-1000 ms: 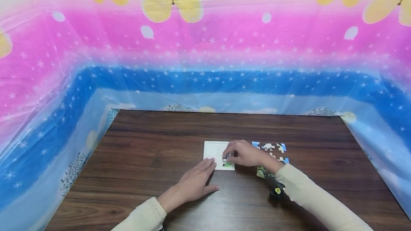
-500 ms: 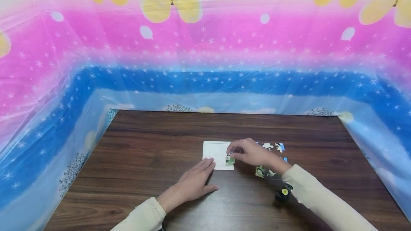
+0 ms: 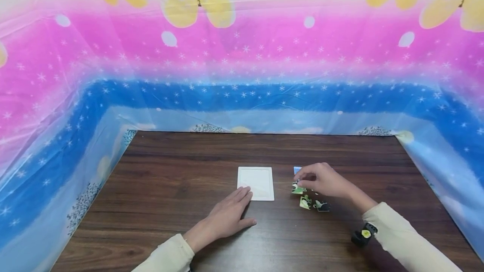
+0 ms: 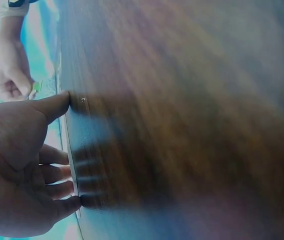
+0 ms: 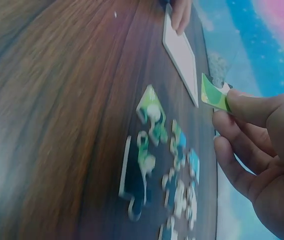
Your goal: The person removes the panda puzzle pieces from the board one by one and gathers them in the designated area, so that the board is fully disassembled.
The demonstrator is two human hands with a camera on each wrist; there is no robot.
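Note:
My right hand (image 3: 321,179) pinches a green-cornered puzzle piece (image 5: 214,95) between thumb and fingers, raised above the table. Below it lie loose puzzle pieces, among them a green-edged piece (image 5: 152,109) and a dark piece (image 5: 134,172). Part of this group is hidden under the hand in the head view. To the left, a white puzzle tray (image 3: 255,169) lies flat with its bare recess showing. My left hand (image 3: 230,213) rests with straight fingers at the tray's lower left edge, its fingertips touching it.
The dark wooden table (image 3: 181,171) carries everything. A patterned cloth (image 3: 227,95) hangs round its back and sides. A black wrist device (image 3: 364,235) sits below the right wrist.
My right hand has lifted the green-cornered piece out of the tray's lower right area and moved right with it, over the loose pieces. The left hand has stayed at the tray.

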